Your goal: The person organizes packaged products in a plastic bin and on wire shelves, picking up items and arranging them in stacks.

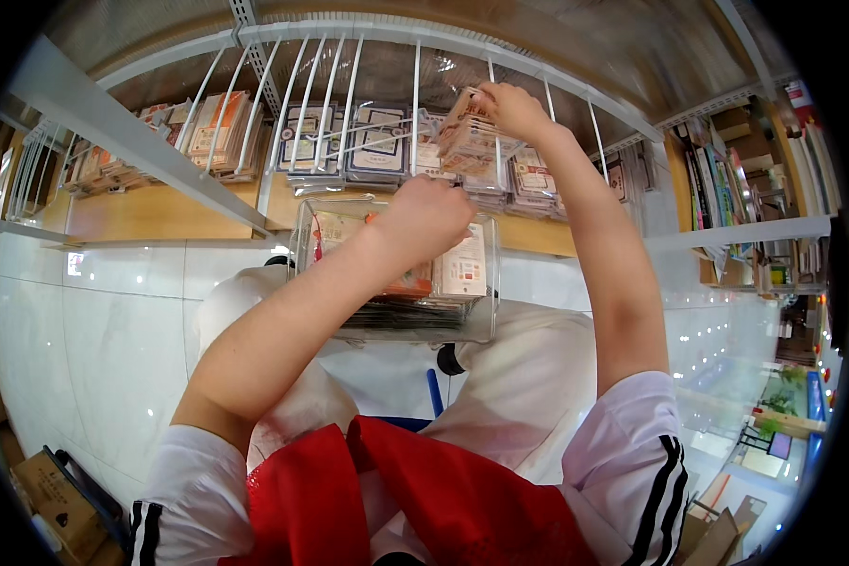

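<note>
My right hand reaches to the shelf and grips the top of a clear-wrapped packet with brown and red print, tilted among similar packets. My left hand is over the far side of a wire mesh basket, its fingers curled and hidden underneath. Inside the basket are a white printed box, an orange packet and a row of thin dark-edged packets. The basket rests by my knees. Blue-bordered packets lie on the shelf left of my right hand.
White metal hook rods hang down in front of the shelf packets. A slanting white post stands at left, with orange packets behind it. Books fill a rack at right. A cardboard box is on the lower left.
</note>
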{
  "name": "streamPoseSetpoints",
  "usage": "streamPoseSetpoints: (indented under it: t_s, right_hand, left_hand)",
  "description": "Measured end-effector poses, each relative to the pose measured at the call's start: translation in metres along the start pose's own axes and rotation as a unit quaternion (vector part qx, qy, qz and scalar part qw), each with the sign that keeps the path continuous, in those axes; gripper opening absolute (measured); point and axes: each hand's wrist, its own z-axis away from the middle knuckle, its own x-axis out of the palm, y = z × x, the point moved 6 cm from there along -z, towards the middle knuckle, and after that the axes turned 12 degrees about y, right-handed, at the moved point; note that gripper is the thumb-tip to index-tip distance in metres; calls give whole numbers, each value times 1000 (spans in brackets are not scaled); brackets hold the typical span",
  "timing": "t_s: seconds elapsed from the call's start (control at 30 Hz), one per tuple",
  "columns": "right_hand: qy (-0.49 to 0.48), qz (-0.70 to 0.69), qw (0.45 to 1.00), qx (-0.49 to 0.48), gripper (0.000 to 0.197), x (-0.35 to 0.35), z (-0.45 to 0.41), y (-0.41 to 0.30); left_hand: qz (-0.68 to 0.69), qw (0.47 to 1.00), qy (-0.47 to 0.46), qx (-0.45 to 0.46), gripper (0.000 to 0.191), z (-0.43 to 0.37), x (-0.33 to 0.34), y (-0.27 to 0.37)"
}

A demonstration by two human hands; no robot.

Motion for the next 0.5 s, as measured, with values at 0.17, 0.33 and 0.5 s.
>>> streamPoseSetpoints:
  t_s: [0.17,0.33,0.5]
  right_hand:
    - [-33,-128,991,10,39,-3,41,-3]
    - [186,-218,958,-23,27,-36,92,-15]
    - [212,-154,965,-23,18,-45,124,-28]
  left_hand:
    - [12,1000,-15,-5,22,-2,1,11]
    - [39,999,-30,-11,21,2,8,12]
    - [28,998,-52,-15,21,0,13,10]
